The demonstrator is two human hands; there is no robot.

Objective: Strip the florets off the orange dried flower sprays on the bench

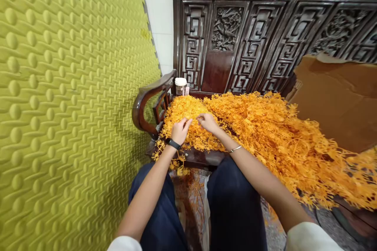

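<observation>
My left hand (180, 130), with a black band on its wrist, is closed with thumb and index finger brought together over a pile of small branched orange plastic pieces (188, 106). Close beside it, my right hand (207, 122) makes a pinch, its fingertips pointing at the left hand's. Whatever lies between the fingertips is too small to make out against the orange behind. A far larger heap of the same orange pieces (273, 133) spreads to the right, spilling over the seat's front edge. A few pieces (176, 160) hang off the edge below my left wrist.
The pile lies on a dark carved wooden bench with a high back (218, 70) and a curved armrest (141, 106). A white-lidded cup (180, 86) stands in its corner. Brown cardboard (338, 98) leans at right; a yellow-green foam mat (73, 106) rises at left.
</observation>
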